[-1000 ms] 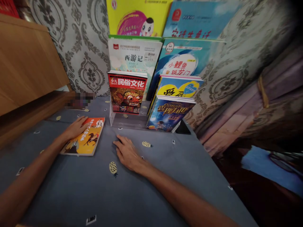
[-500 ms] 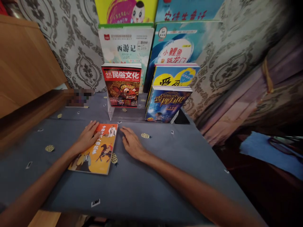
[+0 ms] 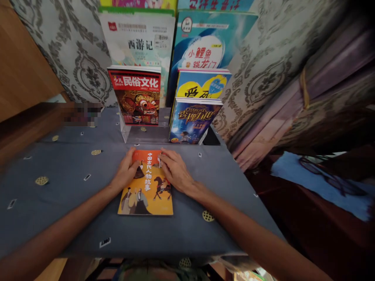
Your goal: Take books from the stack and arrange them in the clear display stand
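An orange and yellow book with Chinese characters and figures on its cover lies face up on the grey-blue tablecloth. My left hand grips its upper left edge, thumb over the cover and fingers along the side. On the opposite edge, my right hand grips the upper right corner with its fingertips on the cover. Just beyond the book stands a clear acrylic rack. It holds a red folk culture book on the left and a blue book on the right.
Taller books rise behind, among them a white one and a teal one. A patterned curtain hangs at the back. To the right, a blue cloth bears a pair of glasses. A wooden panel stands at left.
The orange book has moved right and turned straighter, now in front of the rack. My right hand has come onto its right edge. The camera view has shifted somewhat.
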### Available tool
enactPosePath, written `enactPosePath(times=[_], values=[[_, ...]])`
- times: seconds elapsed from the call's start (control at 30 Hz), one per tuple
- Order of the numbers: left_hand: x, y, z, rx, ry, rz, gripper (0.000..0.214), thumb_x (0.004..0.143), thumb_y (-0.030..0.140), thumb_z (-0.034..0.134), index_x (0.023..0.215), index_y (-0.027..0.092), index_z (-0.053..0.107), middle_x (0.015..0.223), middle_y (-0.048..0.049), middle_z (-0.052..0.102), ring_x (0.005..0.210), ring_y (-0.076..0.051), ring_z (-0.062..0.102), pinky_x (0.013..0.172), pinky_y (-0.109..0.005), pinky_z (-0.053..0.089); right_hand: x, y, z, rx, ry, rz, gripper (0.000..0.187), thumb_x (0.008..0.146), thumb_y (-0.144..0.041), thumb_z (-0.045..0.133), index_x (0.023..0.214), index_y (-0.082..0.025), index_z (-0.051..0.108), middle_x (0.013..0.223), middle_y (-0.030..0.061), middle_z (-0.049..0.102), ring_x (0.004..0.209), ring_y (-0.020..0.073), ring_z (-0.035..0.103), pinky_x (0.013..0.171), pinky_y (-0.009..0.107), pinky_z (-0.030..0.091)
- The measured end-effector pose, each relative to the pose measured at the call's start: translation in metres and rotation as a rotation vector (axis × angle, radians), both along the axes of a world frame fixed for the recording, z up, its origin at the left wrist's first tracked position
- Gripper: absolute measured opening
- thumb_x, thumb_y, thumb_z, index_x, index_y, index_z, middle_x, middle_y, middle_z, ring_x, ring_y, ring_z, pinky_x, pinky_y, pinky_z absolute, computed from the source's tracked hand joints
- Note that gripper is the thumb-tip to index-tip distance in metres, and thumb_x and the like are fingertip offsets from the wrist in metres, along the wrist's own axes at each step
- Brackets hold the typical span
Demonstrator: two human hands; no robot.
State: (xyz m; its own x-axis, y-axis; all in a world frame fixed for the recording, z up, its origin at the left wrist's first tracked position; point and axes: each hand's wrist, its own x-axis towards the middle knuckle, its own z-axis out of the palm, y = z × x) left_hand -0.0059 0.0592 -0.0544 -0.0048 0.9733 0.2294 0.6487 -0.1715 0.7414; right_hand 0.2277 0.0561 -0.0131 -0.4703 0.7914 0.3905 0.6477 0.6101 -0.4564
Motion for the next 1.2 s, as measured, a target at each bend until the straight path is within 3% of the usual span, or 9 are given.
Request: enactPosePath(times=[0.2,0.43,0.57,0.7,0.87,1.03,1.2], values=[[0.025,0.001,0.004,0.051,-0.053,-0.113,0.057,0.091,0.027,0.042,0.147,0.02,0.04,0.149,-0.0111,0.052,0.14,-0.025,0.047,0.117,-0.049,0.038,-0.005,-0.01,0.018,0.03,-0.079,0.18,0.032,0.099,-0.016,0.042,0.12,-0.015,0.066,0.137,0.0156,0.06,0.13,0.0257,0.053,0.111,0.048,0.042],[0.014,0.005,0.019,0.171,0.136,-0.202,0.048,0.094,0.025,0.034,0.141,0.017,0.043,0.135,-0.0134,0.062,0.127,-0.023,0.058,0.113,-0.047,0.043,-0.04,-0.008,0.006,-0.009,-0.191,0.219,0.045,0.097,-0.015,0.043,0.142,-0.009,0.049,0.151,0.018,0.049,0.143,0.0264,0.042,0.12,0.048,0.034],[0.013,0.004,0.022,0.188,0.197,-0.208,0.05,0.094,0.023,0.034,0.142,0.017,0.041,0.133,-0.0138,0.063,0.126,-0.024,0.058,0.113,-0.048,0.043,-0.044,-0.009,0.001,-0.024,-0.232,0.207,0.047,0.101,-0.02,0.04,0.145,-0.006,0.045,0.153,0.0206,0.046,0.147,0.0281,0.037,0.122,0.051,0.03],[0.014,0.003,0.023,0.197,0.219,-0.221,0.049,0.094,0.022,0.035,0.143,0.017,0.041,0.133,-0.0136,0.062,0.128,-0.025,0.056,0.115,-0.049,0.04,-0.034,-0.011,0.001,-0.019,-0.221,0.167,0.05,0.102,-0.031,0.044,0.145,-0.005,0.045,0.152,0.0216,0.047,0.147,0.0292,0.037,0.122,0.05,0.03],[0.014,0.003,0.024,0.215,0.25,-0.228,0.047,0.094,0.018,0.034,0.141,0.015,0.042,0.132,-0.0145,0.063,0.128,-0.025,0.057,0.115,-0.049,0.04,-0.006,-0.01,0.003,-0.06,-0.244,0.079,0.051,0.101,-0.028,0.045,0.143,0.001,0.047,0.151,0.0262,0.046,0.147,0.0322,0.035,0.123,0.052,0.028],[0.014,0.003,0.023,0.246,0.241,-0.226,0.046,0.094,0.016,0.036,0.139,0.015,0.044,0.13,-0.0145,0.064,0.125,-0.026,0.059,0.112,-0.052,0.044,0.03,-0.007,-0.007,-0.072,-0.155,-0.051,0.049,0.101,-0.029,0.041,0.146,-0.011,0.048,0.153,0.0192,0.047,0.147,0.0296,0.038,0.12,0.055,0.031],[0.015,0.001,0.023,0.277,0.25,-0.226,0.044,0.094,0.014,0.036,0.136,0.017,0.047,0.129,-0.0136,0.064,0.123,-0.025,0.059,0.109,-0.049,0.047,0.042,-0.006,-0.017,-0.104,-0.049,-0.044,0.048,0.1,-0.027,0.039,0.145,-0.014,0.049,0.156,0.0163,0.043,0.143,0.0275,0.044,0.118,0.051,0.038]])
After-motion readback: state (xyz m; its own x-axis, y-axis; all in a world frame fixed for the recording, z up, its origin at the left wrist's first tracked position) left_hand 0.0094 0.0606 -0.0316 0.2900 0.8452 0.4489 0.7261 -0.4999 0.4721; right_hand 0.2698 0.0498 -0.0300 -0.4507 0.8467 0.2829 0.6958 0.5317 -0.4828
